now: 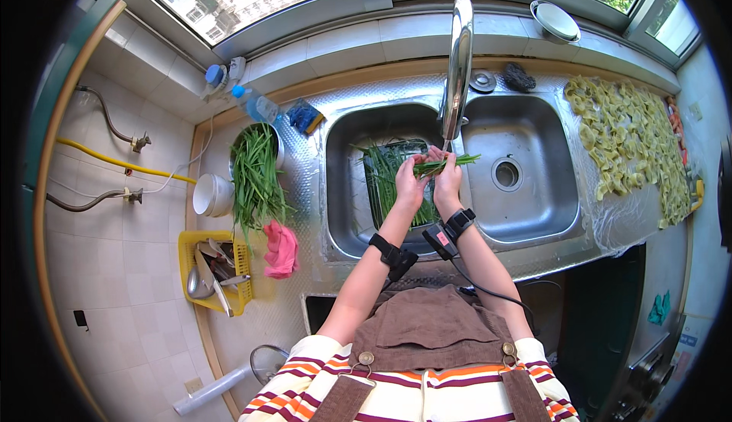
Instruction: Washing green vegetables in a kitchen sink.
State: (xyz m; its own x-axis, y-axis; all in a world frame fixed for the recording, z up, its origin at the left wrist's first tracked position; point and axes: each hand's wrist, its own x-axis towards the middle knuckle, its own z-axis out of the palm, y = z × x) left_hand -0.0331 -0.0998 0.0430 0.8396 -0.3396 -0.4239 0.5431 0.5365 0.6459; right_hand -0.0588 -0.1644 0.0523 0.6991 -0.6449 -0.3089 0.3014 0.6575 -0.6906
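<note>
Under the spout of the chrome faucet [459, 67], my left hand [410, 179] and my right hand [449, 176] hold a small bunch of green leafy stalks [466, 160], perhaps Chinese chives, between them. The stalk ends stick out past my right fingers toward the right basin. Directly below, more of the same greens [383, 173] lie in a dark rectangular container in the left basin [343, 216] of the steel double sink. Whether water is running over my fingers is hard to make out.
At left, greens [257, 176] overflow a metal bowl beside stacked white bowls [213, 194]. A pink cloth [281, 250] and a yellow utensil basket [247, 285] sit nearer me. Right of the right basin [549, 216], pale green dough-like pieces [623, 142] cover plastic wrap. A sponge [304, 116] lies behind.
</note>
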